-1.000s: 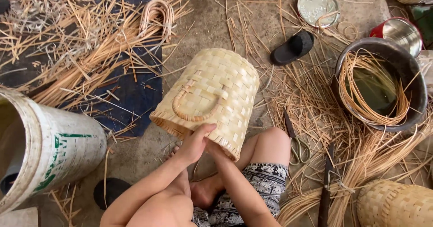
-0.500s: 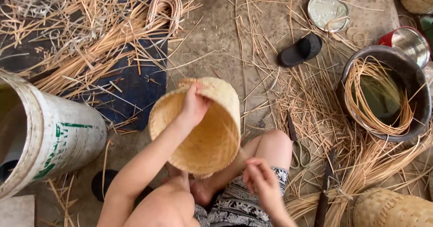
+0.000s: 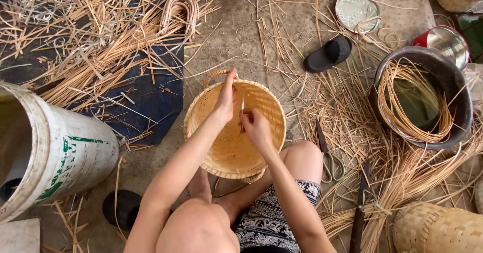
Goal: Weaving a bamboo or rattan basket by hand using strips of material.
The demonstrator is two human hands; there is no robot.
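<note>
A round woven bamboo basket [image 3: 229, 147] stands upright on the ground in front of my knees, mouth facing up. My left hand [image 3: 226, 98] grips its far rim beside the small handle loop. My right hand [image 3: 254, 123] is over the open mouth, fingers pinched on a thin pale strip [image 3: 242, 103] that points up toward the rim. Both forearms reach in from the bottom of the view.
A white plastic bucket [image 3: 55, 152] lies at the left. Loose bamboo strips [image 3: 100, 47] cover a dark mat. A dark basin [image 3: 455, 89] with coiled strips sits at right, scissors [image 3: 329, 160] and a knife [image 3: 359, 207] beside my knee, another basket [image 3: 443, 230] at bottom right.
The basket was turned from lying on its side to standing mouth up. My left hand moved to the far rim and my right hand rose into the mouth with a strip.
</note>
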